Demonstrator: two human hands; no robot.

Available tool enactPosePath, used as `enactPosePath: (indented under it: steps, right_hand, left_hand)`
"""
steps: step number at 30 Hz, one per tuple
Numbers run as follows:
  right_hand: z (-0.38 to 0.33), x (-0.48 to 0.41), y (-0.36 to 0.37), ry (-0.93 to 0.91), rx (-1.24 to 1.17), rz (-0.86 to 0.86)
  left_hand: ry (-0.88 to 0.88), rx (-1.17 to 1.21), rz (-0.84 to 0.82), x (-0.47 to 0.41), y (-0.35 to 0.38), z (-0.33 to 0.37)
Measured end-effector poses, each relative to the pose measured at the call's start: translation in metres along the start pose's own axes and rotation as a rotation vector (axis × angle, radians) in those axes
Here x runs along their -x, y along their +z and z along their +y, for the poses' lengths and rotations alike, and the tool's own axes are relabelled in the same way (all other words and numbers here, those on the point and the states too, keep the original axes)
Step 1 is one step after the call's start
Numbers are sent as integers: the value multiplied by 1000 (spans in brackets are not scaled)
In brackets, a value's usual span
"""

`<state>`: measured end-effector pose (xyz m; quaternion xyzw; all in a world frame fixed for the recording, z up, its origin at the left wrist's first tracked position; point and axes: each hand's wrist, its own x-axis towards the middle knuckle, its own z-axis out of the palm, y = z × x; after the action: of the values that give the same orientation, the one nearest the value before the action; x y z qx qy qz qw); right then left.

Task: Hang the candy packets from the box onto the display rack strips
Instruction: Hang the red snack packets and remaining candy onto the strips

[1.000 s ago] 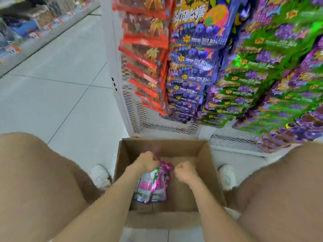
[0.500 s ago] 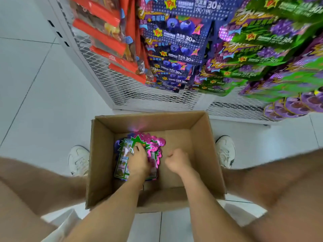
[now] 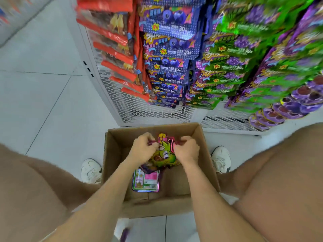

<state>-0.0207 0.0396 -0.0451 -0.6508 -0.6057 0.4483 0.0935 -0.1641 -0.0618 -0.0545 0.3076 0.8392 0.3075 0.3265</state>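
Both the left hand [image 3: 144, 148] and right hand [image 3: 187, 149] pinch the top of a candy packet [image 3: 163, 154] above the box's [image 3: 113, 154] far wall, likely finding its hanging hole. Another packet [image 3: 146, 180] lies on the box floor by the near wall.

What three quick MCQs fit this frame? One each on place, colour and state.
1. Where is the cardboard box?
A. on a shelf
B. on the floor between the white shoes
C. on a cart

2. What colour are the packets hanging just right of the red packets?
A. blue
B. yellow
C. white

3. What are the left hand and right hand doing?
A. hanging idle
B. both holding the green packet
C. resting on the rack

Key:
1 B: floor tiles surround the box, with a shoe on each side.
2 A: the blue packets form the next column.
3 B: the fingers of both hands curl round the packet's top.
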Motion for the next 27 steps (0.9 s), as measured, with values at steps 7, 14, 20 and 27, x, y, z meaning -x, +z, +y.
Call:
enactPosePath:
  steps: [7,14,20,27]
  right_hand:
    - [-75,39,-50,-185,-369,160]
    - [-159,107,-130,-886,-307,418]
    - [-244,146,-215,-1223,-174,613]
    - [-354,149,-279,-1362,-37,789]
  left_hand:
    - [143,465,173,32,-68,82]
    - [490,409,570,68,-139,176]
    - [1041,61,849,107,-217,302]
    - [858,103,645,100,-274,427]
